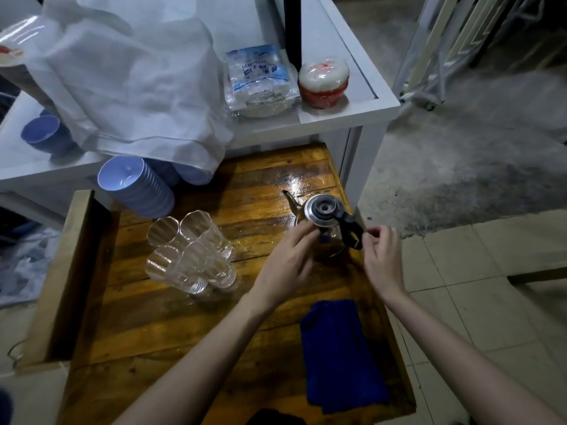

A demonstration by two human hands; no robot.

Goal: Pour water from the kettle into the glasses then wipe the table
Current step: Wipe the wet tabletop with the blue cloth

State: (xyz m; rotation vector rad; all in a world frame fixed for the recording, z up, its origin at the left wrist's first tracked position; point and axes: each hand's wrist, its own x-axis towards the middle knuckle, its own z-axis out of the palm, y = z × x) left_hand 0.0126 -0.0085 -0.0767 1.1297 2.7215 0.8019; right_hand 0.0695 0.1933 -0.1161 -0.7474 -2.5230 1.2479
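- The kettle [322,223] stands upright near the far right corner of the wooden table [159,326]; its steel lid faces up, its spout points to the far left, and its black handle sticks out toward the right edge.
- The left hand [287,265] reaches in from the kettle's near left; its fingers are loosely spread and their tips lie against the kettle's side just under the lid, without closing around it.
- The right hand [382,260] hovers just right of the kettle's handle, fingers curled with thumb and forefinger close together, gripping nothing; I cannot tell whether they touch the handle.
- Four clear glasses [190,250] stand bunched together well to the left of the kettle.
- A wet, shiny patch [302,182] spreads on the wood just beyond the kettle.
- A folded blue cloth [340,354] lies flat on the table nearer than the kettle, between the two forearms.
- A stack of blue bowls [138,187] lies on its side beyond the glasses, far left of the kettle.
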